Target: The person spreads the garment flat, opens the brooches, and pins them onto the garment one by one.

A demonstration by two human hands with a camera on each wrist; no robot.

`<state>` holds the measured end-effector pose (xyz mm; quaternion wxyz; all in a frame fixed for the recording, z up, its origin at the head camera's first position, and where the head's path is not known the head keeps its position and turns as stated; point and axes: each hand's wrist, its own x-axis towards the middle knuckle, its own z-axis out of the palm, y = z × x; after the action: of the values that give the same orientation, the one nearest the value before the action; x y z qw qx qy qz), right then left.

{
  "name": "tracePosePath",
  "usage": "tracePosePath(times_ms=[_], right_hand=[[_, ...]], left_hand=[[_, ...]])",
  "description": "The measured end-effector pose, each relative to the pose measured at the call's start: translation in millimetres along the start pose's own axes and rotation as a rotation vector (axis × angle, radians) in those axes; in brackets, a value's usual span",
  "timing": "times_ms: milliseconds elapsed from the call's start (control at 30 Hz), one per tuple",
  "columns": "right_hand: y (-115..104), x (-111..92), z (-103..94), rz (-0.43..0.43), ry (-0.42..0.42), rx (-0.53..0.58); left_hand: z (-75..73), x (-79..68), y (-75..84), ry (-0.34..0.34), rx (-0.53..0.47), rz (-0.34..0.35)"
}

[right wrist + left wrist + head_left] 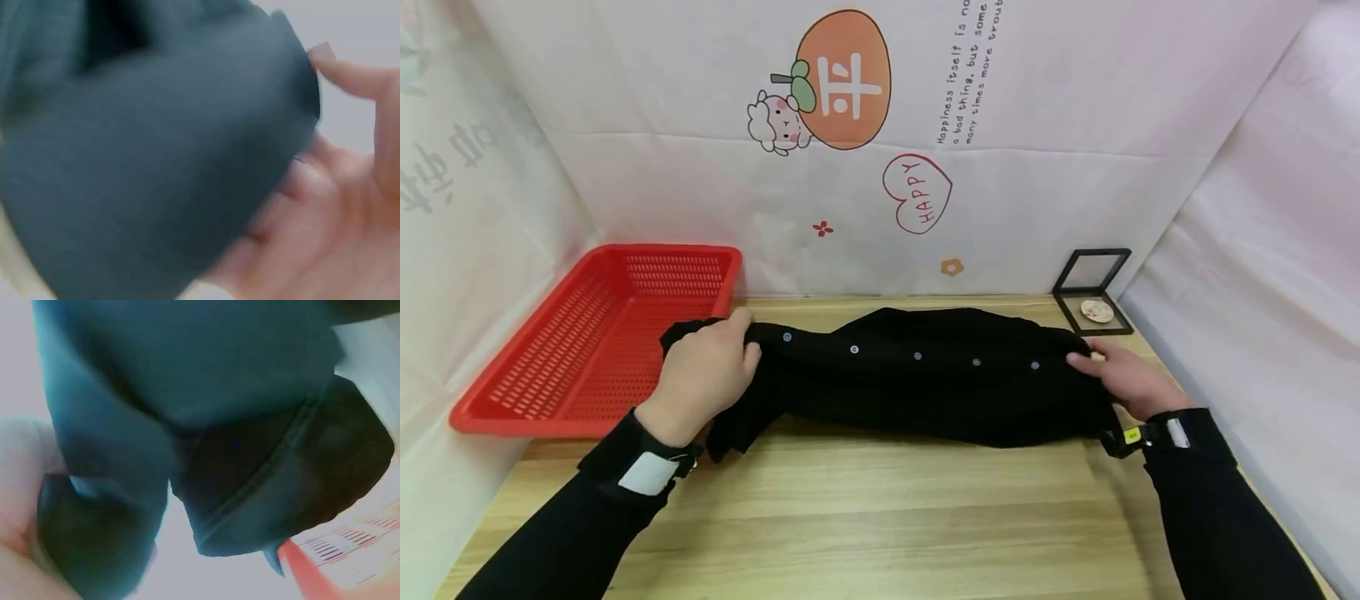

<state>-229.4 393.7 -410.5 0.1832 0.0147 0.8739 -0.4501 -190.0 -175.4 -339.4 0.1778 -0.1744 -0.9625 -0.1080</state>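
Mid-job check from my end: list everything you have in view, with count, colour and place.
Garment: one, black, stretched between both hands, one end overlapping the basket in the head view
Buttons: five visible, greyish, in a row along the garment
Basket: one, red, at the left
Hinged frame: one, black, standing open at the back right
Round piece: one, cream with darker marks, in the frame's lower half
Tabletop: one, pale wood, underneath
Backdrop: white, printed, behind and at both sides
Sleeves: two, black, on the arms
Left hand: one, gripping the garment's left end
Right hand: one, holding its right end
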Motion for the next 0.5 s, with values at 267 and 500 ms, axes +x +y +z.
tracePosePath(times_ms=[267,500], right_hand=[[10,-12,1.4,0.134,-0.324,-0.082],[19,-19,-9.3,0.102,-0.208,-0.133]], left_hand=[[23.8,-7.6,-4.7,-0.009,-0.174,0.178],[31.1,-11.1,-11.1,0.051,-0.155,0.327]])
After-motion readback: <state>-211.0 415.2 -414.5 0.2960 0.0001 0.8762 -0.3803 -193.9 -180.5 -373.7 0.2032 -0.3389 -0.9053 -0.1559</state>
